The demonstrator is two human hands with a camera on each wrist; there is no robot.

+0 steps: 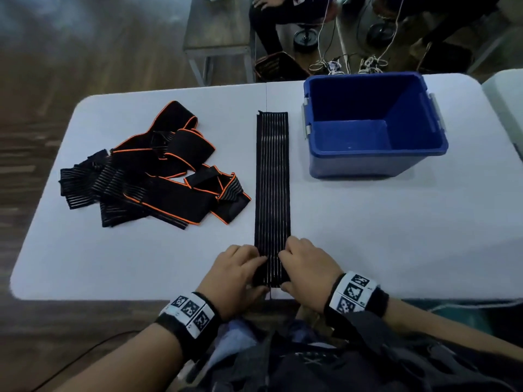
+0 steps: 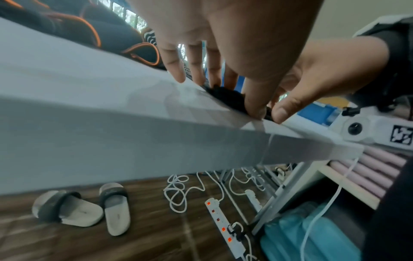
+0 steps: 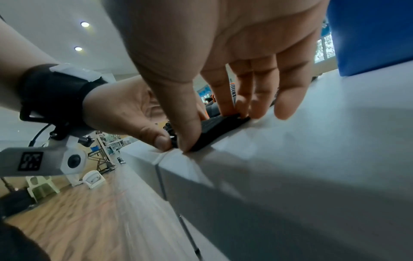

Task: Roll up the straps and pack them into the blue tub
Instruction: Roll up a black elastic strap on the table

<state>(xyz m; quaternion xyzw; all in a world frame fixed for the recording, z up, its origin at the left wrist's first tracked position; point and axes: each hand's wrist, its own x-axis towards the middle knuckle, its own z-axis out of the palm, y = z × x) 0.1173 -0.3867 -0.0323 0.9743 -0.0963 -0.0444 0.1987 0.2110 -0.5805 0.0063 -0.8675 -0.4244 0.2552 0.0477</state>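
Note:
A long black striped strap (image 1: 272, 179) lies flat and straight on the white table (image 1: 368, 236), running from the near edge toward the far side. My left hand (image 1: 240, 267) and right hand (image 1: 305, 264) pinch its near end (image 2: 228, 97) from either side, thumbs under the edge and fingers on top (image 3: 214, 127). A pile of black straps with orange trim (image 1: 158, 171) sits to the left. The blue tub (image 1: 373, 125) stands open at the far right and holds nothing that I can see.
The near table edge is right under my wrists. Under the table lie slippers (image 2: 82, 208), white cables and a power strip (image 2: 223, 227). Beyond the far edge are a bench (image 1: 218, 38), a seated person (image 1: 283, 12) and more cables.

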